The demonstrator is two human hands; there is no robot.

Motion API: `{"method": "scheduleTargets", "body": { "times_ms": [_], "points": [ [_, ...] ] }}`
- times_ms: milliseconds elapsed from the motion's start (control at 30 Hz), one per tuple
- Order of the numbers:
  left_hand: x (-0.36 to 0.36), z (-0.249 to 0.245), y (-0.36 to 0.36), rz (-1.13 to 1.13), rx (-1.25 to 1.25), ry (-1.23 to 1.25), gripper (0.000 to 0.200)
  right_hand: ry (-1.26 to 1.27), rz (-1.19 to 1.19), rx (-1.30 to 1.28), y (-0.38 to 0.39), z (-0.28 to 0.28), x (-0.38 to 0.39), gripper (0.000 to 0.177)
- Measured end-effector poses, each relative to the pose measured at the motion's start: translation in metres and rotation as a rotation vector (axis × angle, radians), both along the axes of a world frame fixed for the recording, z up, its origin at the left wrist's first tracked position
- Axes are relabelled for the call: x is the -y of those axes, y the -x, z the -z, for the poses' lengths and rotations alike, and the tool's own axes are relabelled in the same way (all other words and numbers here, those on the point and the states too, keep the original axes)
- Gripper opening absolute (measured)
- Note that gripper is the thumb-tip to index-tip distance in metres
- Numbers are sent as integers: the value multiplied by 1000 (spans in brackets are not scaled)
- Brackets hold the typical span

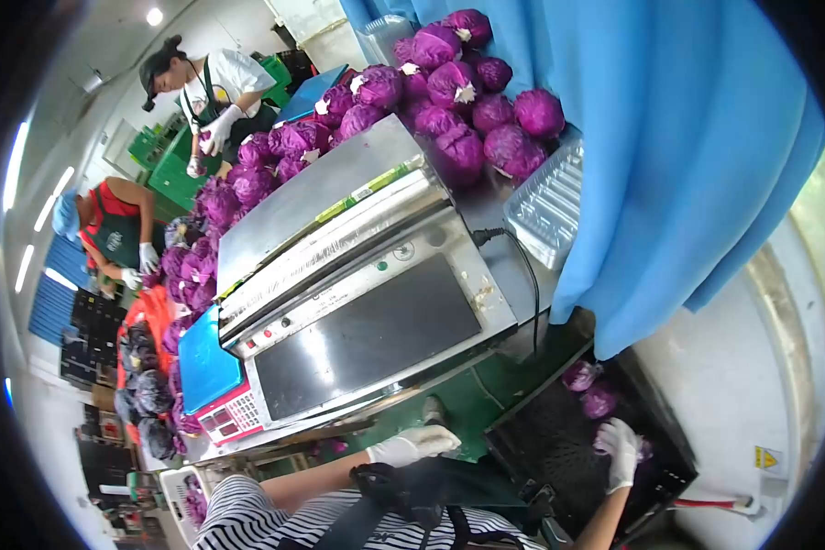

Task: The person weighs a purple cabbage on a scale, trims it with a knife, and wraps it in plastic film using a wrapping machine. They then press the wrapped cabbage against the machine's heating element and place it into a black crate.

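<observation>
My right hand (621, 451), in a white glove, is down in a black crate (559, 435) at the lower right, its fingers curled round a purple cabbage (645, 449). Two more small purple cabbages (599, 401) lie in the crate just beyond it. My left hand (414, 445), also gloved in white, hangs near my body over the green floor, left of the crate. Its fingers are pressed together, and whether anything is inside them is hidden.
A metal wrapping machine (367, 330) stands on the table beside a blue-topped scale (213, 357). Many purple cabbages (454, 82) are piled behind it, near clear plastic trays (550, 202) and a blue curtain (669, 137). Two people work at the far left.
</observation>
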State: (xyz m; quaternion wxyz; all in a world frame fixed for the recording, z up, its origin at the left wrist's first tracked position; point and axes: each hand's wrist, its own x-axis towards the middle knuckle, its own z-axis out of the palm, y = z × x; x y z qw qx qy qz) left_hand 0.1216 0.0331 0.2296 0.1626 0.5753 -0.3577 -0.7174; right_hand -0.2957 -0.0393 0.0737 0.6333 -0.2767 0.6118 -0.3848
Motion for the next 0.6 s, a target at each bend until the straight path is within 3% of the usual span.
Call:
{"method": "scheduleTargets", "body": {
  "times_ms": [100,167,267,333,400,500,600],
  "points": [
    [3,-36,-28,9,-91,87,31,299,-471,127,-91,-126,39,48],
    [0,-53,-54,-16,-173,106,32,539,-602,86,-146,-190,73,45],
    [-9,-81,-100,-53,-293,210,38,770,-498,-44,-227,-255,134,42],
    [-23,-93,-129,-89,-319,248,38,1077,-414,-510,-276,-269,187,45],
    [-36,-113,-153,-189,-318,274,41,1254,-447,-744,-318,-267,240,63],
    [-53,-120,-180,-290,-277,382,57,1267,-657,-1288,-365,-263,295,84],
    [-66,-123,-194,-381,-184,415,57,1260,-835,-1571,-396,-249,332,88]
  ]
}}
